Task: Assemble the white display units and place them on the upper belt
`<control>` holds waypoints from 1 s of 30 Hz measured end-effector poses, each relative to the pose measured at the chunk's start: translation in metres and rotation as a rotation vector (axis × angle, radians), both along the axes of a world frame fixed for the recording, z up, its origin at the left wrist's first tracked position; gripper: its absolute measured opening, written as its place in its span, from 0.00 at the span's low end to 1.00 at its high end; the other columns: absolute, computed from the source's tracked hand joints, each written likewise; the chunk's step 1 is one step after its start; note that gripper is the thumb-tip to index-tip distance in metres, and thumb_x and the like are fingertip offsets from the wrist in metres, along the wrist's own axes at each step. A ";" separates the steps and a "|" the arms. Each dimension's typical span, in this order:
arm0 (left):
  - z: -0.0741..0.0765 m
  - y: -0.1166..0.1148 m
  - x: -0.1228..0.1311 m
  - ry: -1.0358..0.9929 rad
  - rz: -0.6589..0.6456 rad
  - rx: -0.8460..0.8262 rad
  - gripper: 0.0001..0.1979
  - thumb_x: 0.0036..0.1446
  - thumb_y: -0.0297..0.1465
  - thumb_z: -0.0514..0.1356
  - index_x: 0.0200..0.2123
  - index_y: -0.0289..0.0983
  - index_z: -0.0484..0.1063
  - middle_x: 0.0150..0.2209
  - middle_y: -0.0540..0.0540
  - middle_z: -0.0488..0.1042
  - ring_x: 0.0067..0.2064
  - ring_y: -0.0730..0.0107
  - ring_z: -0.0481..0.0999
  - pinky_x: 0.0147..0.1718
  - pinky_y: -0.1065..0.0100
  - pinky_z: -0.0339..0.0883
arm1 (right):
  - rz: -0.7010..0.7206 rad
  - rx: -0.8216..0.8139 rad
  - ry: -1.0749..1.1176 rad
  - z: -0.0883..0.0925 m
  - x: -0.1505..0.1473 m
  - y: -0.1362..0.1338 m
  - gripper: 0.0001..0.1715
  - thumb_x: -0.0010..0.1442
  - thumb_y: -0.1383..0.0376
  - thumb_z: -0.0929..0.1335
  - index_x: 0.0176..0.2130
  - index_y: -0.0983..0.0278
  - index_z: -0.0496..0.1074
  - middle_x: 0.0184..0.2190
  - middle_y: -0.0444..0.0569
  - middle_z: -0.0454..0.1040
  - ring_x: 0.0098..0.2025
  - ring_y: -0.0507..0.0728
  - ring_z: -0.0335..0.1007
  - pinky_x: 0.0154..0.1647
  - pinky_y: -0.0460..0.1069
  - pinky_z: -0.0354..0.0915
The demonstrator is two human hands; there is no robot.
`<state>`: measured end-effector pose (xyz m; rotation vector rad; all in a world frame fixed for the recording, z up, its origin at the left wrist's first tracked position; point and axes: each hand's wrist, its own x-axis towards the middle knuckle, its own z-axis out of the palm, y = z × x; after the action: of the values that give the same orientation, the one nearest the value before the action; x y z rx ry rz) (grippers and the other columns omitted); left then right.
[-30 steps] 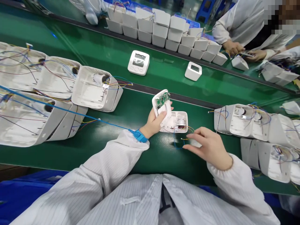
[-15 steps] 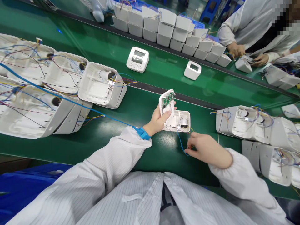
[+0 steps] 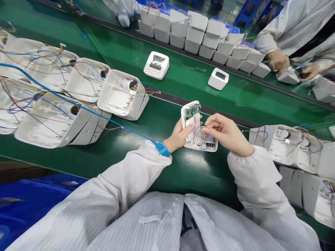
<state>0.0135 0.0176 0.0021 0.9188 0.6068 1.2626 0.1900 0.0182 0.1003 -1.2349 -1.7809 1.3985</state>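
Observation:
My left hand (image 3: 180,135) grips a white cover panel (image 3: 190,116) that carries a small green circuit board, holding it upright over an open white housing (image 3: 200,141) on the green belt. My right hand (image 3: 225,132) is over that housing, fingers pinched on thin coloured wires (image 3: 206,139) that come out of it. A blue strap (image 3: 162,149) sits on my left wrist, with a blue cord running off to the left.
Open white housings with loose wires (image 3: 123,94) are piled at left and at right (image 3: 285,144). Two closed white units (image 3: 156,65) (image 3: 218,78) lie on the far belt. Stacked white shells (image 3: 199,35) line the back. Another person's hands (image 3: 280,62) work at upper right.
My right hand has lifted from the belt with the wires and moved up and left over the open housing, beside the cover panel. My left hand keeps its grip.

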 end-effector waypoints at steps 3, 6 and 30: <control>0.000 0.000 -0.001 0.010 0.002 0.010 0.26 0.55 0.43 0.67 0.53 0.35 0.71 0.56 0.37 0.74 0.53 0.50 0.77 0.52 0.54 0.72 | -0.020 -0.103 0.128 0.000 -0.001 -0.003 0.19 0.55 0.57 0.76 0.42 0.60 0.69 0.31 0.44 0.79 0.37 0.56 0.79 0.36 0.49 0.74; 0.002 0.000 -0.001 0.026 -0.002 0.023 0.26 0.55 0.42 0.66 0.53 0.35 0.72 0.54 0.37 0.75 0.53 0.50 0.77 0.52 0.54 0.71 | 0.008 -0.092 0.119 0.004 0.001 -0.008 0.20 0.53 0.60 0.77 0.44 0.61 0.72 0.34 0.46 0.80 0.37 0.56 0.79 0.38 0.50 0.75; -0.001 -0.003 -0.006 0.074 -0.104 0.189 0.23 0.57 0.38 0.66 0.53 0.35 0.71 0.48 0.39 0.78 0.52 0.53 0.77 0.53 0.55 0.69 | -0.190 0.810 -0.700 -0.035 0.007 0.009 0.09 0.64 0.63 0.69 0.35 0.63 0.79 0.33 0.50 0.79 0.36 0.58 0.74 0.36 0.51 0.64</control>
<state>0.0071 0.0145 0.0015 1.1443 0.4970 1.2110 0.1965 0.0272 0.0653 -1.4229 -2.2414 0.0320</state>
